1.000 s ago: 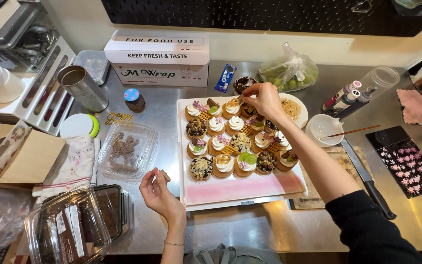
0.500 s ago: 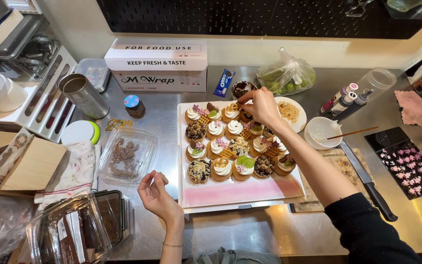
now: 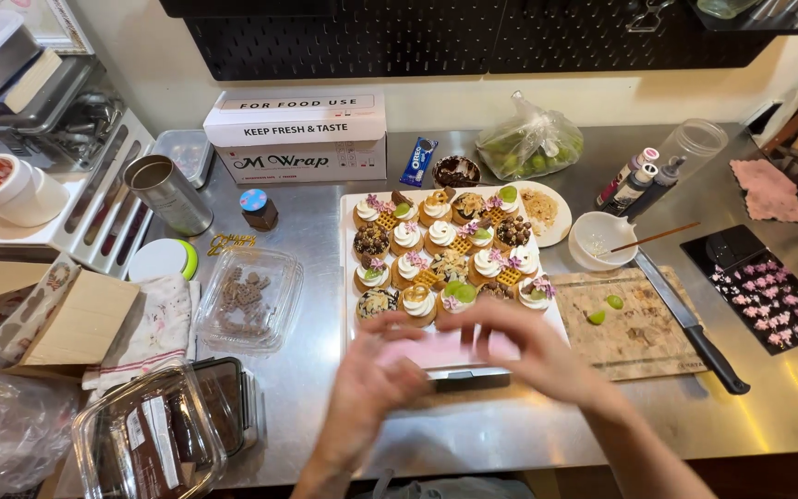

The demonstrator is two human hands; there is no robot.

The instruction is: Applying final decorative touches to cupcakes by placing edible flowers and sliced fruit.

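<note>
A white tray [image 3: 347, 268] holds several decorated cupcakes [image 3: 441, 245] in rows, topped with cream, waffle bits, chocolate and small pink flowers. Its front strip is pink and bare. My left hand [image 3: 371, 374] and my right hand [image 3: 533, 346] are both blurred with motion over that front strip, close to each other, just below the nearest row of cupcakes. The blur hides whether either hand holds anything.
Left of the tray lies a clear plastic container [image 3: 249, 298] of chocolate pieces. A metal tin [image 3: 170, 194] and a wrap box [image 3: 297, 134] stand behind. To the right are a cutting board [image 3: 634, 319], a knife [image 3: 690, 323], a white bowl [image 3: 600, 238] and a black tray of pink flowers [image 3: 768, 286].
My right hand has pulled back from the far cupcakes to the tray's front edge. My left hand has moved right to meet it. The camera view has shifted slightly.
</note>
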